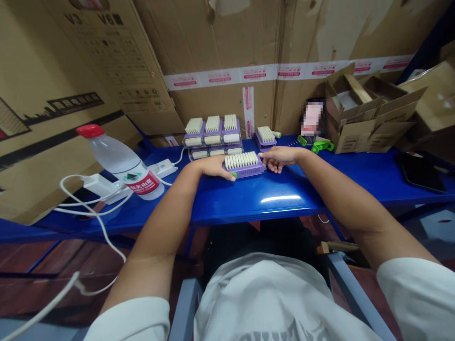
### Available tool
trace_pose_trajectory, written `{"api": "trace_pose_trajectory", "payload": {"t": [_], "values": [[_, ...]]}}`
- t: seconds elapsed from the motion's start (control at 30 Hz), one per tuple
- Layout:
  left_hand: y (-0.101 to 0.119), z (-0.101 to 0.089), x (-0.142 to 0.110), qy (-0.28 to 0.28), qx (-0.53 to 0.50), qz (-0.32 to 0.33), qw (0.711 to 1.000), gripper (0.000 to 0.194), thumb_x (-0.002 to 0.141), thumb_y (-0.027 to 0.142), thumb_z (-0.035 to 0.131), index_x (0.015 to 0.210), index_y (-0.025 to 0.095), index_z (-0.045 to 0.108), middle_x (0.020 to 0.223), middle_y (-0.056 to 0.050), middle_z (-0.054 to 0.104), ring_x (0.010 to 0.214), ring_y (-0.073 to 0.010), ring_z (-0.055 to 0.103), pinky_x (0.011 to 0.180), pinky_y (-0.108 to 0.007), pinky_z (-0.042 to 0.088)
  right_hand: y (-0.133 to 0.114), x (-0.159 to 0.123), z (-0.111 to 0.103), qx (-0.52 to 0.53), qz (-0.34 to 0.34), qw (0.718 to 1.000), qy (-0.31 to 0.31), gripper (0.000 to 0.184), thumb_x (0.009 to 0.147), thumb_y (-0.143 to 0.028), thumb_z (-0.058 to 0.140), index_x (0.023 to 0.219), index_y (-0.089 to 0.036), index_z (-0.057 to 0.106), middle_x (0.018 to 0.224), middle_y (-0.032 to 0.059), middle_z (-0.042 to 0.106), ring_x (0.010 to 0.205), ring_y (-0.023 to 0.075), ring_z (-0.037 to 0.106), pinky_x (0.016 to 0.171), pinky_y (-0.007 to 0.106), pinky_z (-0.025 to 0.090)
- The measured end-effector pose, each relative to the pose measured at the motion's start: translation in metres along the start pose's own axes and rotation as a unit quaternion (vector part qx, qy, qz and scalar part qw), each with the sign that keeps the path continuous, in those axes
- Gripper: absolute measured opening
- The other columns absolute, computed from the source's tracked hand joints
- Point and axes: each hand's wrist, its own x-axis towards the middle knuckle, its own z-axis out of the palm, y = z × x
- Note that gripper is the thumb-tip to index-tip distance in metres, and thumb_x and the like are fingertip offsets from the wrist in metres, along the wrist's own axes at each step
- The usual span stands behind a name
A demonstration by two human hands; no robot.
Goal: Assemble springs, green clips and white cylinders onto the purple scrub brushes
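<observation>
Purple brush block (242, 165) lies on blue desk (249, 199), long axis left-right; left hand (215, 167) grips its left end; right hand's (280, 158) fingers touch right end, closure unclear.

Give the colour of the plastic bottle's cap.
The bottle cap is red, seen best in the head view.
</observation>
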Motion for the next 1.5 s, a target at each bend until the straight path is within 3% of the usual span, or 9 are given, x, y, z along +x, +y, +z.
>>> {"api": "trace_pose_trajectory", "payload": {"t": [0.43,0.87,1.5], "values": [[-0.0019,0.0003,0.0007,0.005,0.018,-0.008,1.000,0.108,0.068,0.067,0.090,0.163,0.026,0.058,0.163,-0.008,0.067,0.152,-0.0385,0.061,0.130,-0.047,0.046,-0.0027,-0.0015,0.0007,0.024,-0.002,1.000,0.016,0.045,0.120,-0.047,0.039,0.096,-0.018,0.065,0.055,0.0008,0.062,0.044,0.0153,0.060,0.046,0.024,0.056],[-0.0009,0.0005,-0.0004,0.011,0.019,0.014,1.000,0.102,0.070,0.064,0.090,0.162,0.029,0.060,0.158,-0.007,0.071,0.146,-0.0364,0.067,0.125,-0.046,0.050,0.0036,0.0064,-0.0014,0.053,-0.002,0.998,-0.017,0.045,0.119,-0.054,0.039,0.109,-0.016,0.062,0.058,0.0007,0.063,0.046,0.0159,0.062,0.049,0.025,0.058],[-0.0002,0.0008,0.0000,0.005,0.008,-0.009,1.000,0.107,0.066,0.066,0.090,0.161,0.028,0.060,0.162,-0.008,0.068,0.151,-0.0378,0.063,0.130,-0.047,0.046,-0.0012,0.0043,0.0011,0.115,0.018,0.992,-0.050,0.055,0.119,-0.059,0.027,0.099,-0.020,0.059,0.055,-0.0016,0.058,0.043,0.0139,0.054,0.046,0.023,0.055]]}}
